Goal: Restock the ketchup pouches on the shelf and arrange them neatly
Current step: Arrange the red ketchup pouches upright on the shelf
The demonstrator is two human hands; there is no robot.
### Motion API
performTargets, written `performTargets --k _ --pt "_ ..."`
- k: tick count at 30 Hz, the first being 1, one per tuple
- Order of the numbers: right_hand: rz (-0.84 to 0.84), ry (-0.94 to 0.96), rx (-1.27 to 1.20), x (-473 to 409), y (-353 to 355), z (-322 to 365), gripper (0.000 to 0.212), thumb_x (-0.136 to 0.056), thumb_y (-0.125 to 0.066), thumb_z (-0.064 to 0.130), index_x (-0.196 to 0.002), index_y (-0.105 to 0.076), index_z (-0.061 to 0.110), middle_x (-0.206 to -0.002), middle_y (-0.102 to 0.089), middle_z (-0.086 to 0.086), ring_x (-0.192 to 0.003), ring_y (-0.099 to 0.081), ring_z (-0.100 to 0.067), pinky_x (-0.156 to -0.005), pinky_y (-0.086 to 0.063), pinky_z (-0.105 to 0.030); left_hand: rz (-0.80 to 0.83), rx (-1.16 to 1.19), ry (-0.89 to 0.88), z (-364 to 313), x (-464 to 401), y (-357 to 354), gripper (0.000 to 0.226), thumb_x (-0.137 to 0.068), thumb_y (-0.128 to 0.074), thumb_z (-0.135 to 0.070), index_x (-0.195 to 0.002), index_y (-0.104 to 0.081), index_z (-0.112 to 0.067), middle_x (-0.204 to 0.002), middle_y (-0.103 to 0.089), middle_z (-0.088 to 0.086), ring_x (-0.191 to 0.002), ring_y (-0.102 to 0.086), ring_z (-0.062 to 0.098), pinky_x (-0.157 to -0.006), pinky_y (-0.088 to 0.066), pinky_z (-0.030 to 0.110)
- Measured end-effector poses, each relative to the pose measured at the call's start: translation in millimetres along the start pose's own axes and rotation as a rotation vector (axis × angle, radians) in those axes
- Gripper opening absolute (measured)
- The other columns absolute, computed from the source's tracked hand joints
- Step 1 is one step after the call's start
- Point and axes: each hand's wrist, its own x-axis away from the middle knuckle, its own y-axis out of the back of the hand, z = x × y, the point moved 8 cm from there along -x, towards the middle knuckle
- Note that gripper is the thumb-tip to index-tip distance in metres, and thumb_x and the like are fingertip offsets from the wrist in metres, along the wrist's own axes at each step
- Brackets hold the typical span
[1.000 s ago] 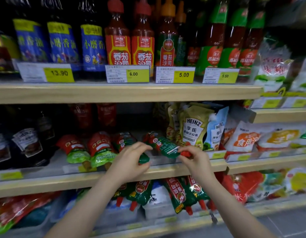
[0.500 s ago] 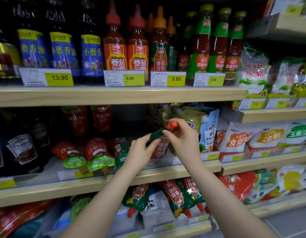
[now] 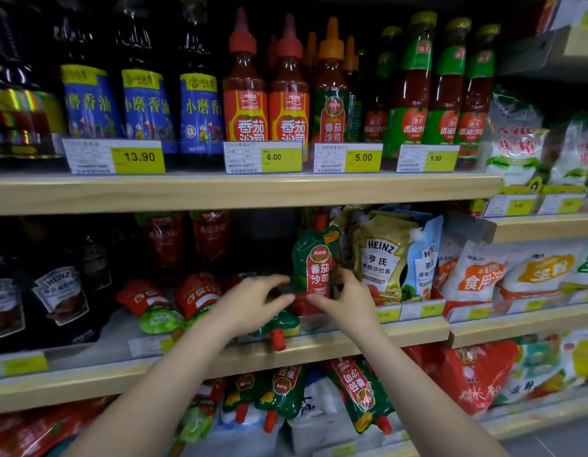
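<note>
Two hands flank the upright ketchup pouch (image 3: 314,265) (long axis vertical): right hand (image 3: 347,296) pinching its lower edge, left hand (image 3: 253,301) loosely spread beside.

Upright green-red ketchup pouch (image 3: 314,265), mid-shelf

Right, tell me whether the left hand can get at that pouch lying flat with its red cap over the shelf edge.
Probably yes. The left hand hovers open just above the lying pouch, whose red cap pokes over the shelf's front edge. Nothing lies between them; the right hand is busy at the upright pouch.
</note>
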Motion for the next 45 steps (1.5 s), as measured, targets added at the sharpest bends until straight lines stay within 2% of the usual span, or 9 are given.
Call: performTargets --k 2,6,10,25,31,36,39,42,45 --pt "0.05 0.008 0.15 1 -9 -1 0.079 -0.063 -0.073 0.057 -0.126 -0.042 0.02 -0.12 -0.063 -0.002 -0.109 -0.059 -0.025 -0.091 -0.05 -0.043 0.04 -0.255 -0.039 20 21 5 0.059 -0.085 -0.041 -0.065 -0.135 -0.043 -0.034 -0.14 -0.048 -0.003 -0.126 -0.046 0.015 -0.102 -0.04 0.029" --pt "0.063 -0.041 0.141 -8 -23 0 0.075 -0.063 -0.079 0.048 -0.12 -0.042 0.016 -0.115 -0.064 -0.006 -0.104 -0.062 -0.028 -0.085 -0.052 -0.04 0.133 -0.178 0.0 48 40 10 0.071 -0.075 -0.029 -0.078 -0.139 -0.03 -0.049 -0.153 -0.029 -0.003 -0.137 -0.032 0.016 -0.112 -0.028 0.03" --pt "0.036 -0.068 0.124 -28 -41 7 0.073 -0.065 -0.079 0.042 -0.118 -0.039 0.011 -0.116 -0.062 -0.013 -0.104 -0.061 -0.034 -0.082 -0.05 -0.041 0.096 -0.199 -0.015 50 39 6 0.069 -0.076 -0.025 -0.078 -0.14 -0.027 -0.049 -0.153 -0.03 -0.004 -0.137 -0.032 0.017 -0.113 -0.025 0.038" --pt "-0.031 -0.105 0.107 -96 -81 10 0.08 -0.075 -0.074 0.032 -0.136 -0.03 0.004 -0.127 -0.055 -0.02 -0.114 -0.055 -0.037 -0.087 -0.047 -0.044 0.025 -0.172 -0.058 55 39 1 0.061 -0.086 -0.033 -0.068 -0.141 -0.027 -0.045 -0.15 -0.034 -0.003 -0.136 -0.032 0.013 -0.114 -0.019 0.034" --pt "0.076 -0.11 0.073 -84 -68 9 0.086 -0.072 -0.075 0.041 -0.134 -0.031 0.002 -0.134 -0.051 -0.019 -0.12 -0.051 -0.035 -0.094 -0.045 -0.041 0.026 -0.179 -0.045 53 40 2 0.062 -0.085 -0.03 -0.07 -0.141 -0.026 -0.046 -0.152 -0.032 -0.005 -0.137 -0.03 0.012 -0.113 -0.015 0.032" --pt "0.098 0.135 -0.027 -29 -21 26 0.07 -0.073 -0.076 0.032 -0.132 -0.045 0.01 -0.13 -0.056 -0.01 -0.118 -0.053 -0.024 -0.095 -0.043 -0.029 0.052 -0.176 -0.027 48 42 5 0.083 -0.069 -0.026 -0.084 -0.142 -0.025 -0.045 -0.153 -0.029 -0.005 -0.138 -0.029 0.013 -0.115 -0.016 0.036" --pt "0.278 0.296 -0.004 13 -12 34 0.06 -0.079 -0.07 0.031 -0.133 -0.046 0.019 -0.132 -0.053 0.001 -0.114 -0.052 -0.008 -0.097 -0.044 -0.023 0.028 -0.186 -0.057 42 47 8 0.094 -0.062 -0.039 -0.087 -0.143 -0.029 -0.039 -0.152 -0.03 -0.005 -0.137 -0.03 0.012 -0.115 -0.02 0.038" --pt "0.469 0.462 0.093 45 -25 39 0.062 -0.079 -0.067 0.022 -0.136 -0.043 0.024 -0.138 -0.046 0.009 -0.12 -0.036 0.008 -0.099 -0.023 0.001 -0.023 -0.193 -0.071 37 51 7 0.079 -0.074 -0.056 -0.067 -0.142 -0.034 -0.033 -0.149 -0.036 -0.004 -0.135 -0.034 0.01 -0.114 -0.025 0.039" --pt "0.408 0.515 0.171 52 -39 45 0.059 -0.079 -0.067 0.022 -0.134 -0.047 0.024 -0.139 -0.049 0.008 -0.126 -0.041 -0.002 -0.105 -0.026 -0.011 -0.056 -0.183 -0.07 30 53 7 0.065 -0.081 -0.059 -0.04 -0.141 -0.038 -0.026 -0.145 -0.043 0.0 -0.132 -0.039 0.011 -0.112 -0.028 0.038"
